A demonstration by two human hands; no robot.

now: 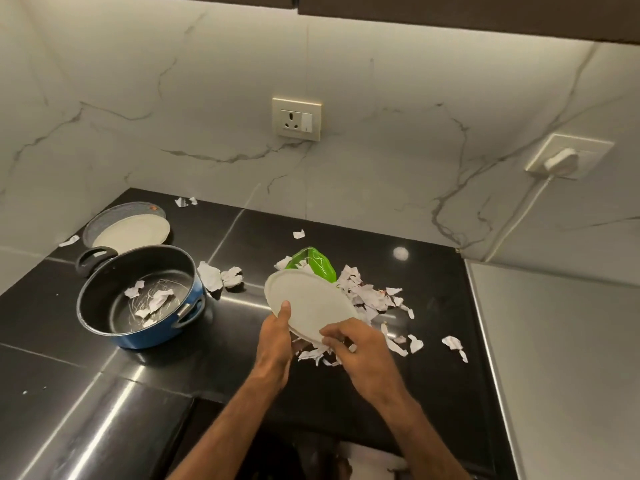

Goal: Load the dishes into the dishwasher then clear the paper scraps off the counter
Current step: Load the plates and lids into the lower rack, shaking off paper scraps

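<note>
stage: early loading | left hand (pixel 277 337) and right hand (pixel 356 344) both grasp white plate (pixel 308 301) | pot (pixel 138 296), second plate (pixel 138 232) not loaded | paper scraps (pixel 367 299) litter counter (pixel 433 393)

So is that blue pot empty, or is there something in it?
Not empty. The blue pot stands upright on the counter with no lid, and a few torn paper scraps lie on its dark bottom.

Left hand (pixel 277 336) and right hand (pixel 358 346) grip, fingers (pixel 333 332) curled.
</note>
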